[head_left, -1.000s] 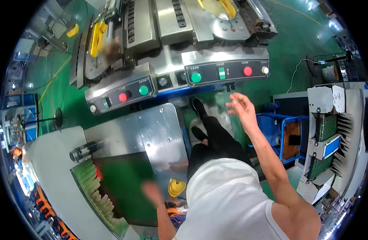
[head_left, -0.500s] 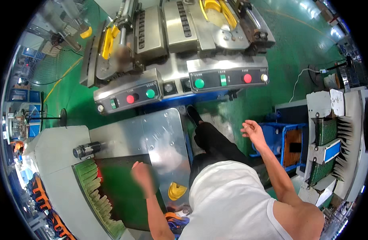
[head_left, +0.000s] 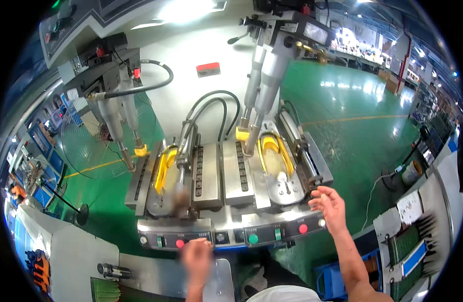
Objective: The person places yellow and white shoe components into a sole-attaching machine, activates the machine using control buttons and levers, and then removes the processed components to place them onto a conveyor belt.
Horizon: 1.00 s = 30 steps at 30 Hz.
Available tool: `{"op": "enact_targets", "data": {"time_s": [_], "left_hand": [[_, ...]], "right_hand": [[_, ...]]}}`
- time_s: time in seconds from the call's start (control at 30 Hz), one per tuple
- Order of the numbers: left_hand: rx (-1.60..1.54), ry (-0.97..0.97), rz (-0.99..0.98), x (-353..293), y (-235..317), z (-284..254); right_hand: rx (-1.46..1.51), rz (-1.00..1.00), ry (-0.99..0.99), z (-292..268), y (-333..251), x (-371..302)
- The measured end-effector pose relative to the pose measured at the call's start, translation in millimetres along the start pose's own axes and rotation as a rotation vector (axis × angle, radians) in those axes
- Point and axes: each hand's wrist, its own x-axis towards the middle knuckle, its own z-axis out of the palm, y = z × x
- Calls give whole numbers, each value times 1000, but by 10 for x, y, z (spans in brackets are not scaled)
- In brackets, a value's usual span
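Beside the left control panel [head_left: 173,235], my left hand [head_left: 197,261] is in front of its right end, covering where the green button sits. It is smeared by motion, so its fingers do not show clearly. My right hand [head_left: 330,207] is raised near the right corner of the machine, its fingers loosely bent and apart, with nothing seen in them. It hovers close to the white button [head_left: 322,223] of the right control panel [head_left: 281,233]; touching cannot be made out. Behind lie two stations with yellow curved pads, the left pad [head_left: 166,168] and the right pad [head_left: 276,151].
Metal press arms with yellow tips, a left arm [head_left: 110,118] and a right arm [head_left: 266,80], hang over the stations. Black hoses [head_left: 211,108] loop between them. A conveyor housing [head_left: 65,251] stands at lower left, a brush-curtained machine [head_left: 412,246] at lower right, a blue chair [head_left: 332,279] near it.
The view has tilted up to the machine. My left hand has gone from over the metal table to the left panel; my right hand has moved from beside my body to the machine's right corner.
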Motion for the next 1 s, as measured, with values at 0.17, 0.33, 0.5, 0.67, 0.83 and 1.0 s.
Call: {"op": "enact_targets", "data": {"time_s": [0.17, 0.33, 0.5, 0.67, 0.83, 1.0], "left_hand": [[144, -78, 607, 1852, 909, 666], [303, -20, 853, 3597, 1751, 1396], [222, 9, 1082, 5050, 2105, 2222], [-534, -868, 734, 6378, 1685, 2690], [139, -284, 829, 5613, 2717, 2386], [-560, -669, 1017, 6469, 2352, 2826]], "right_hand": [[-8, -71, -79, 71, -181, 1637], [-37, -154, -194, 565, -316, 3215], [-218, -187, -317, 764, -329, 4178], [-334, -338, -402, 1360, -215, 4350], [-295, -406, -169, 1927, -596, 4039], [-268, -325, -324, 1673, -193, 4403]]}}
